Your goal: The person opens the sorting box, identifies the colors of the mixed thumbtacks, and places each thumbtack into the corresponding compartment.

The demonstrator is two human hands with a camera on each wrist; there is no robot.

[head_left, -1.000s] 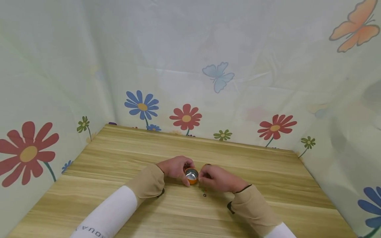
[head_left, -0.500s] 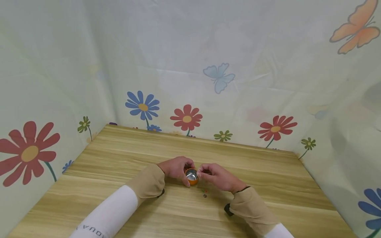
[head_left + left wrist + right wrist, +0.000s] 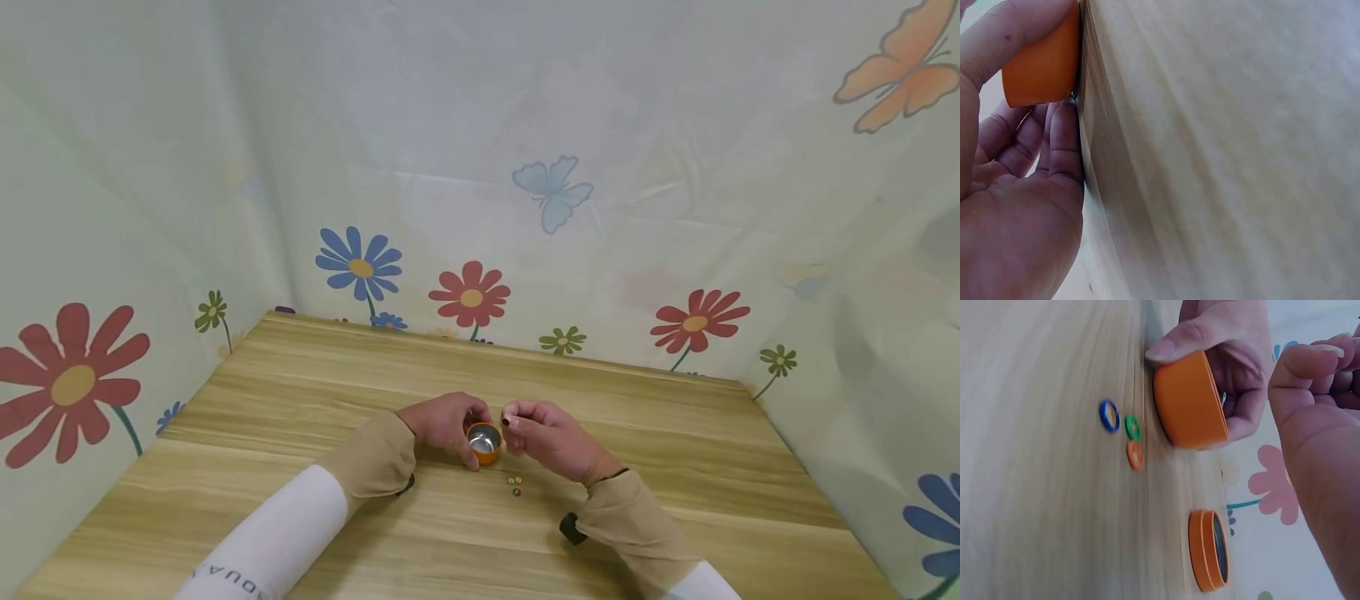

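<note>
My left hand [image 3: 441, 422] grips a small round orange tin [image 3: 486, 444] on the tabletop, thumb on the near side and fingers curled behind. The tin is upright, its mouth uncovered and its inside silvery. My right hand [image 3: 553, 437] hovers just right of the tin, thumb and forefinger pinching a tiny dark thing [image 3: 506, 422], too small to make out. Nearer me lie three little rings: a blue ring [image 3: 1109, 415], a green ring [image 3: 1133, 427] and an orange ring [image 3: 1135, 455]. An orange lid [image 3: 1205, 550] rests beyond them in the right wrist view; my right hand hides it in the head view.
The wood-grain table [image 3: 360, 367] spreads around both hands. Pale fabric printed with flowers and butterflies [image 3: 555, 196] encloses its back and sides.
My right hand has drawn slightly up and back from the tin's rim, and a dark thing now shows at its fingertips. The rings, partly covered before, are in plain view. The left hand stays put.
</note>
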